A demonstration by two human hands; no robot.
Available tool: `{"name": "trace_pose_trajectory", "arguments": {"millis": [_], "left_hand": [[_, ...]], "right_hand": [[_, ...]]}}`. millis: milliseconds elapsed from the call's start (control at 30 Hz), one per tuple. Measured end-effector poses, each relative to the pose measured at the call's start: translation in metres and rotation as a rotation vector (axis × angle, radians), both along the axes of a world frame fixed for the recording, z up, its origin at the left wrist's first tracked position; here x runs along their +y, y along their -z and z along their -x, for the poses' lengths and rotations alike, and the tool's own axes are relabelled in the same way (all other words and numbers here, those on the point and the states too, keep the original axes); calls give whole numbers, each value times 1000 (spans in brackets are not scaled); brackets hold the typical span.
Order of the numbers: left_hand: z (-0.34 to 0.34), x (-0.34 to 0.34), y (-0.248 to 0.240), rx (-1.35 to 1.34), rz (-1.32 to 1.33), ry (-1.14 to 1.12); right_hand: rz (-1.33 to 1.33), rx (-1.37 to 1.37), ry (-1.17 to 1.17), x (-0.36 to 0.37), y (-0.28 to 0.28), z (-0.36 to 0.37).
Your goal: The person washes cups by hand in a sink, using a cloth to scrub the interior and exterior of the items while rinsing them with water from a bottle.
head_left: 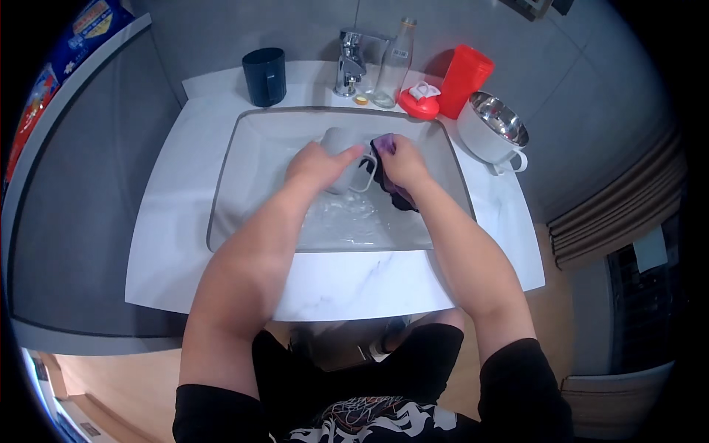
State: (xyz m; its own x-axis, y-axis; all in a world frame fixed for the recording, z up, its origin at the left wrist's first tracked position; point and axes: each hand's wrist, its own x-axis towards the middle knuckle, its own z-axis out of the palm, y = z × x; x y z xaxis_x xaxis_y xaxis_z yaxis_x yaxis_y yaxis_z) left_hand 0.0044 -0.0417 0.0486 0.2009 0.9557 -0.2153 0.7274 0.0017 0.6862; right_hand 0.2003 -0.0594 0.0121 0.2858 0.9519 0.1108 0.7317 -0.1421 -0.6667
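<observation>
A white mug (pixel 337 145) with a handle lies tilted over the middle of the sink (pixel 244 192). My left hand (pixel 319 164) is wrapped around its side. Just to its right, my right hand (pixel 400 161) grips a dark purple cloth (pixel 385 142) and presses it against the mug's handle side. Part of the cloth hangs below my right wrist. Foamy water lies in the sink beneath both hands.
At the back stand a chrome tap (pixel 350 62), a dark blue cup (pixel 264 76), a clear glass bottle (pixel 394 65), a red jug (pixel 465 80) and its red lid (pixel 419 102). A steel bowl (pixel 495 127) sits to the right on the white counter (pixel 177 229).
</observation>
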Motion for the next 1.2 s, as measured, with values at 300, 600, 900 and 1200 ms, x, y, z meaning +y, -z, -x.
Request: {"name": "trace_pose_trajectory", "arguments": {"millis": [300, 600, 900, 1200], "left_hand": [[2, 21, 32, -156, 89, -64], [0, 24, 27, -528, 411, -349], [8, 27, 29, -1209, 542, -161], [-5, 9, 20, -896, 232, -342]], "right_hand": [[653, -516, -280, -8, 14, 8], [405, 1300, -153, -12, -12, -3], [213, 1178, -468, -20, -14, 9], [-39, 873, -106, -20, -29, 48]]}}
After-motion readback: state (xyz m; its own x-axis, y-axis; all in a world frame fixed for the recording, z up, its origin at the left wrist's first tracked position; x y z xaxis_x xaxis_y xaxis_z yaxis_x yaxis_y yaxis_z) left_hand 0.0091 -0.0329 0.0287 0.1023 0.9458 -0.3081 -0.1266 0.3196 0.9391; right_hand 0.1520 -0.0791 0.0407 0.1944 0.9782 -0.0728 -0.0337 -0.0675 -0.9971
